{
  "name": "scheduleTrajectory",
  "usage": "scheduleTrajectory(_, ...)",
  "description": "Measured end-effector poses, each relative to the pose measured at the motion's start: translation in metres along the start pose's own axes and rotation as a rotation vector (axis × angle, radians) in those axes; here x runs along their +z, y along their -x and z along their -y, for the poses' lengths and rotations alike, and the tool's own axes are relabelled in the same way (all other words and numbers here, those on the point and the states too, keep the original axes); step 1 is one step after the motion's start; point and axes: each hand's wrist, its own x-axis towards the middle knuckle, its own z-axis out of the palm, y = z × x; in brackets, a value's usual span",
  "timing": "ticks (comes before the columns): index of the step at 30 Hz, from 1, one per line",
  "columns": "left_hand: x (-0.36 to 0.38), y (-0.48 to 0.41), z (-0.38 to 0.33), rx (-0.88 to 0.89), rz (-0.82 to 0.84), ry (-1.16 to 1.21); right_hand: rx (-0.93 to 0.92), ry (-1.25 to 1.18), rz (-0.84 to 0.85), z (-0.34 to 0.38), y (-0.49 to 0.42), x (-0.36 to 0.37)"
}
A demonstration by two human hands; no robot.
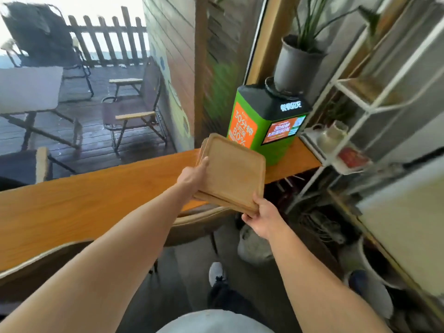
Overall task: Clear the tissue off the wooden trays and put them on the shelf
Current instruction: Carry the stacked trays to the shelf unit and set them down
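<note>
Counts first, left to right. Outside on the deck: two folding chairs with pale armrests, one (134,109) near the wall, a darker one (45,39) by the fence; one grey table (28,88). Indoors: one long orange-wood counter (79,200) crossed the frame. One green box-shaped machine (262,126) with a small lit screen stood on its right end, and one grey plant pot (296,66) sat on top of it. One white wire shelf (360,104) stood at the far right, with a pale jug-like item (334,134) on one tier; details there were too blurred to read.

Wooden trays (233,169): a stack, at least two by the edges showing, the exact number unclear. The top one was bare, with no tissue on it. The stack hung in the air, tilted, above the counter's right part and just left of the shelf.

Your left hand (194,175) gripped the stack's left edge, thumb lying on the top tray's rim, fingers hidden underneath. Your right hand (260,218) pinched the near corner, thumb on top, fingers curled beneath. Both hands were closed on the stack.
</note>
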Motion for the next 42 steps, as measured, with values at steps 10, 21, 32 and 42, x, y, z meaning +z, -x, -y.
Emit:
scheduleTrajectory(10, 0.139, 0.04, 0.033, 0.025, 0.205, -0.294, -0.025, -0.031, -0.087, 0.015, 0.036, -0.16)
scheduleTrajectory(21, 0.369, 0.065, 0.014, 0.048, 0.358, -0.282, -0.123, -0.053, -0.184, 0.127, 0.039, -0.361)
scheduleTrajectory(32, 0.53, 0.048, -0.05, 0.032, 0.524, -0.13, -0.142, 0.03, -0.374, 0.281, 0.016, -0.454)
scheduleTrajectory(42, 0.65, -0.023, -0.183, 0.106, 0.607, 0.031, -0.32, 0.266, -0.48, 0.459, -0.062, -0.472)
